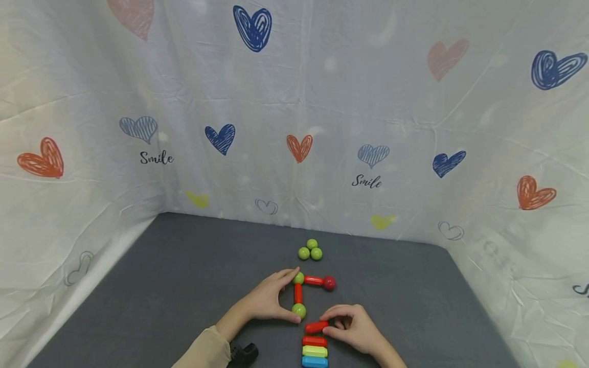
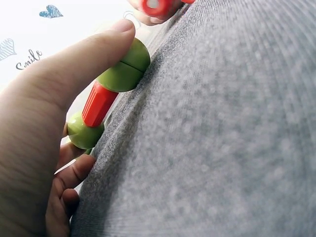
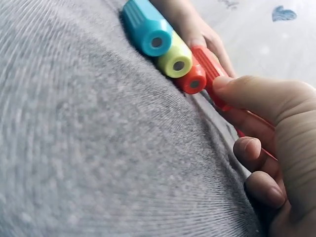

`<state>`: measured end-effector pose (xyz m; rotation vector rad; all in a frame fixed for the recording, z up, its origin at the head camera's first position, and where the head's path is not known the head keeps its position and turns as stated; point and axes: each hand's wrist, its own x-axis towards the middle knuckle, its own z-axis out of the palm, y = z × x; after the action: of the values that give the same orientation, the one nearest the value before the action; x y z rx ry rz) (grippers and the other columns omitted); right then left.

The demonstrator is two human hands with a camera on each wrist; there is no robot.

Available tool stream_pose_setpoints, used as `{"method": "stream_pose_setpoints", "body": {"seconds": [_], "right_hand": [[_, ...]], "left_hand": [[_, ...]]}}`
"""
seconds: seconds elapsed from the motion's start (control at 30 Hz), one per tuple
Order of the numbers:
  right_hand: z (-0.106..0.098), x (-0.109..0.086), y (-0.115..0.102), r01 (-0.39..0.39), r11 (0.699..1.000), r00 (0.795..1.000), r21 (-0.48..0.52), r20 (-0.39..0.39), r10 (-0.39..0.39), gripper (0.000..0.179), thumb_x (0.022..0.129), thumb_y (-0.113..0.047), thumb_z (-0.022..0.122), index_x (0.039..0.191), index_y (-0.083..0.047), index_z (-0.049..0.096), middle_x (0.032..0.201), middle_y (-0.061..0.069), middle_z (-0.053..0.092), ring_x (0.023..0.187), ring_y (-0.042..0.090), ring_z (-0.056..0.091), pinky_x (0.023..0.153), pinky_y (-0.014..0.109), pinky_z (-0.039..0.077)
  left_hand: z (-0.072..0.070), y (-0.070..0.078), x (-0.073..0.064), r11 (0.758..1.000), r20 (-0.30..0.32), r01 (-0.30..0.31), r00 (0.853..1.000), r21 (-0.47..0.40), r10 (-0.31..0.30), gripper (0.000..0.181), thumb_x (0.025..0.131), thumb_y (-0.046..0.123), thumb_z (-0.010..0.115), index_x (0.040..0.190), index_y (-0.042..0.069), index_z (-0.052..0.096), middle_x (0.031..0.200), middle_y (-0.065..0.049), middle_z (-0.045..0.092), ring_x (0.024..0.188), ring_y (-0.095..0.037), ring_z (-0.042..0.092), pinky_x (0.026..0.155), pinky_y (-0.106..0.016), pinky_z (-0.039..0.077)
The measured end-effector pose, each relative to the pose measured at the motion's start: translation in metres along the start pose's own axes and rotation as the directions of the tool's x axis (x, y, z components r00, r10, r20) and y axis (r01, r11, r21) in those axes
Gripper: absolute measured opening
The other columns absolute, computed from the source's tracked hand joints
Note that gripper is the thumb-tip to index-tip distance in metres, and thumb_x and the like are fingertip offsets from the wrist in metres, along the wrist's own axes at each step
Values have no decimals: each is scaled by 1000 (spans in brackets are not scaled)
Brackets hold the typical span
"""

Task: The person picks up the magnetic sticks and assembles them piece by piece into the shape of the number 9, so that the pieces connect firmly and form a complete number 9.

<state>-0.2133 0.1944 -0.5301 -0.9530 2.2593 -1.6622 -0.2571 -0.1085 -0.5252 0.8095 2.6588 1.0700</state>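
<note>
My left hand (image 1: 264,299) spans two green balls, with its thumb at the near green ball (image 1: 299,310) and its fingers at the far green ball (image 1: 298,277). A red magnetic rod (image 1: 298,293) joins these balls. From the far ball another red rod runs right to a red ball (image 1: 329,282), making a corner shape flat on the cloth. My right hand (image 1: 352,327) pinches a loose red rod (image 3: 210,69) between thumb and fingers, slightly tilted, just right of and below the near ball. Its other fingers are curled.
Below the held rod lie a red rod (image 1: 314,341), a yellow-green rod (image 1: 315,351) and a blue rod (image 1: 315,362) side by side. Three green balls (image 1: 312,250) sit together farther back. A white curtain (image 1: 294,179) with printed hearts borders the grey tabletop (image 1: 184,266).
</note>
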Motion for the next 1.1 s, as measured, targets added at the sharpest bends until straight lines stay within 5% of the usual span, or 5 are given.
{"method": "stream_pose_setpoints", "body": {"seconds": [0.17, 0.4, 1.1], "right_hand": [[-2, 0, 0, -84, 996, 994, 1, -64, 84, 17, 96, -10, 80, 111, -2, 80, 94, 7, 75, 64, -2, 50, 55, 17, 43], [-2, 3, -3, -245, 968, 961, -62, -150, 233, 24, 96, -22, 81, 114, -6, 79, 69, -7, 57, 57, -1, 45, 54, 16, 38], [3, 4, -6, -275, 957, 952, -87, -165, 259, 22, 95, -22, 83, 114, -12, 81, 69, -5, 58, 56, 0, 46, 53, 17, 39]], "left_hand": [[0, 2, -1, 1000, -1, 5, 1000, -6, -5, 121, 76, 71, 85, 170, 21, 28, 166, -2, 41, 150, -31, 42, 116, -65, 38], [-1, 3, -1, 1000, 0, 4, 1000, -9, -4, 121, 76, 70, 86, 170, 20, 29, 166, -2, 42, 150, -31, 42, 117, -64, 37], [-1, 2, 1, 1000, 4, -7, 1000, 4, 7, 120, 77, 69, 86, 170, 20, 28, 166, -3, 42, 149, -31, 43, 116, -63, 39]]}}
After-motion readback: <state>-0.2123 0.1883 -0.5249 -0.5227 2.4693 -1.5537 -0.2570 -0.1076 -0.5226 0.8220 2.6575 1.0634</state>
